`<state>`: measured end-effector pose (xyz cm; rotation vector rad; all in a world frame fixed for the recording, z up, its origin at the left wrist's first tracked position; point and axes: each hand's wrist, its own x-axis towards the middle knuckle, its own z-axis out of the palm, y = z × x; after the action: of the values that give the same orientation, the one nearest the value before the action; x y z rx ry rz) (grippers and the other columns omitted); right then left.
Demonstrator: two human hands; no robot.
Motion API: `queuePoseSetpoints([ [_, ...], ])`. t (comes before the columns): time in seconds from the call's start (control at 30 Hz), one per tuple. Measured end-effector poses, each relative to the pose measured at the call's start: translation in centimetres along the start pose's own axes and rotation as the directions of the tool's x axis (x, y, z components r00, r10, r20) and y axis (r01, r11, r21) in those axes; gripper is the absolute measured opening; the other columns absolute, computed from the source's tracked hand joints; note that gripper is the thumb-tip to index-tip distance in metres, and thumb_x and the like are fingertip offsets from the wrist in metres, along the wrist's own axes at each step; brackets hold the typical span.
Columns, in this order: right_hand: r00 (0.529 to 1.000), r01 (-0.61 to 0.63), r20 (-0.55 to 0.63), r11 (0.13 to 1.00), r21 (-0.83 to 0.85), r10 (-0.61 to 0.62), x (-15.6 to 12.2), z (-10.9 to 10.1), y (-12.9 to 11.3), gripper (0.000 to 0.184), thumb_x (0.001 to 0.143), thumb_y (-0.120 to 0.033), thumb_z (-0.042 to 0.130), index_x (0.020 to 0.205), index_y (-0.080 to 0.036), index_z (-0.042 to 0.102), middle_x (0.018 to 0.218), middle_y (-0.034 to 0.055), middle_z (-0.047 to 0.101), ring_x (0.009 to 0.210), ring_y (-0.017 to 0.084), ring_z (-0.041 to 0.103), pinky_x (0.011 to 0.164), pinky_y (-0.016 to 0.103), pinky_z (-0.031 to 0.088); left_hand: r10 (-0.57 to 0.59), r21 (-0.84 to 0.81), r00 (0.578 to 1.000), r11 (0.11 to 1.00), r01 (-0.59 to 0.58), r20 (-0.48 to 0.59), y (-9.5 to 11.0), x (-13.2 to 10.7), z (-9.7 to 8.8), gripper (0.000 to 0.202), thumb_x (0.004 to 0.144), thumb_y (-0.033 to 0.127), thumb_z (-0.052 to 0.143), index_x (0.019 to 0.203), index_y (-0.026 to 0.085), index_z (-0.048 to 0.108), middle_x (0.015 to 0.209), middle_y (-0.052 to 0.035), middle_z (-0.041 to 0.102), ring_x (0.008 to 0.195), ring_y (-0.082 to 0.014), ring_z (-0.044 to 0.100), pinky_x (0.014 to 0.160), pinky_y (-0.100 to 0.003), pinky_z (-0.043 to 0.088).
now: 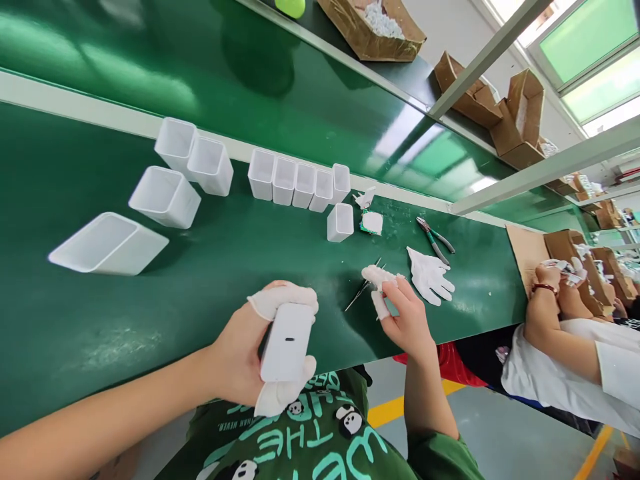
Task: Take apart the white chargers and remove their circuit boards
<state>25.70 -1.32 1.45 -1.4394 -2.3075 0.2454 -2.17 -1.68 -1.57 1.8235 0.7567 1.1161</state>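
Left hand (244,345) grips a white boxy plastic casing (287,353), seemingly underway; hollow white plastic shells (302,191) at its twelve o'clock look pending; whether the right hand (407,316) holds slim metal tweezers (357,297) is unclear

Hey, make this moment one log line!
left hand: holds white slotted case | right hand: beside tweezers, grip unclear | glove: on table, near pliers

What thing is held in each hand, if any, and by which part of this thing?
The left hand holds the case by its opposite ends. Whether the right hand holds the tweezers cannot be told.
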Motion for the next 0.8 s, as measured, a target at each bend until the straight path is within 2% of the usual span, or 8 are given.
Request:
queuePoseSetpoints([
  [0.07,0.998,0.023,-0.061,0.989,0.148,-0.014,0.2,0.3,-2.2,0.029,0.095,-0.011,0.051,0.116,-0.026,0.065,0.099,0.0082,0.068,0.091,0.025,0.061,0.079,0.041,0.056,0.004,-0.144,1.000,0.990,-0.004,-0.003,0.2,0.1,0.4,0.055,0.081,0.028,0.065,0.134,0.028,0.049,0.096,-0.0087,0.065,0.070,-0.0225,0.065,0.061,-0.041,0.061],
  [0.17,0.994,0.104,-0.051,0.964,0.246,-0.095,0.5,1.4,-4.8,0.046,0.090,-0.006,0.050,0.129,-0.027,0.061,0.122,0.0122,0.068,0.121,0.031,0.060,0.099,0.052,0.054,0.051,-0.284,0.997,0.958,-0.032,0.061,0.4,0.1,0.5,0.062,0.084,0.033,0.069,0.141,0.023,0.048,0.099,-0.0113,0.066,0.080,-0.0249,0.066,0.071,-0.042,0.062],
  [0.33,0.993,0.117,-0.055,0.916,0.384,-0.103,0.7,3.5,-6.2,0.057,0.085,-0.005,0.051,0.137,-0.027,0.060,0.139,0.0153,0.062,0.136,0.034,0.053,0.105,0.058,0.051,0.095,-0.354,0.973,0.935,-0.016,0.208,0.8,-0.2,0.2,0.078,0.085,0.040,0.071,0.154,0.021,0.037,0.092,-0.0079,0.066,0.074,-0.0225,0.067,0.077,-0.042,0.062],
  [0.4,0.996,0.094,-0.044,0.896,0.434,-0.084,0.8,3.9,-6.4,0.052,0.086,-0.009,0.054,0.134,-0.027,0.062,0.155,0.0137,0.050,0.141,0.034,0.048,0.107,0.059,0.050,0.117,-0.353,0.967,0.935,-0.030,0.228,1.1,-0.2,0.2,0.078,0.082,0.038,0.072,0.152,0.021,0.040,0.106,-0.0129,0.066,0.091,-0.0272,0.070,0.093,-0.049,0.060],
  [0.5,0.997,0.080,-0.038,0.878,0.473,-0.070,1.0,4.2,-6.7,0.040,0.088,-0.014,0.056,0.124,-0.029,0.066,0.168,0.0064,0.031,0.149,0.036,0.039,0.107,0.059,0.050,0.153,-0.308,0.947,0.949,-0.062,0.282,1.6,0.0,0.1,0.069,0.083,0.034,0.072,0.146,0.022,0.047,0.134,-0.0197,0.056,0.122,-0.0336,0.063,0.108,-0.056,0.050],
  [0.57,0.992,0.109,-0.103,0.879,0.463,-0.068,1.0,4.2,-6.9,0.046,0.088,-0.011,0.055,0.130,-0.028,0.062,0.170,0.0078,0.026,0.149,0.035,0.040,0.106,0.057,0.052,0.126,-0.290,0.953,0.956,-0.043,0.275,1.8,0.2,-0.1,0.067,0.084,0.033,0.071,0.145,0.024,0.047,0.140,-0.0195,0.051,0.116,-0.0306,0.065,0.105,-0.054,0.053],
  [0.67,0.987,0.096,-0.159,0.915,0.392,-0.035,1.0,4.0,-7.2,0.066,0.090,-0.005,0.051,0.151,-0.027,0.042,0.170,0.0144,0.024,0.147,0.032,0.044,0.110,0.052,0.051,0.073,-0.299,0.987,0.954,-0.026,0.146,1.8,0.6,-0.4,0.067,0.085,0.026,0.070,0.147,0.028,0.043,0.137,-0.0160,0.051,0.084,-0.0171,0.066,0.090,-0.042,0.061],
  [0.8,0.998,0.020,-0.067,0.955,0.295,0.000,1.0,4.0,-7.6,0.077,0.092,-0.006,0.048,0.161,-0.026,0.023,0.172,0.0158,0.018,0.156,0.034,0.028,0.116,0.054,0.045,0.083,-0.191,0.991,0.980,-0.063,0.101,1.9,1.1,-0.5,0.058,0.084,0.014,0.067,0.139,0.028,0.051,0.128,-0.0123,0.055,0.098,-0.0199,0.065,0.083,-0.034,0.060],
])
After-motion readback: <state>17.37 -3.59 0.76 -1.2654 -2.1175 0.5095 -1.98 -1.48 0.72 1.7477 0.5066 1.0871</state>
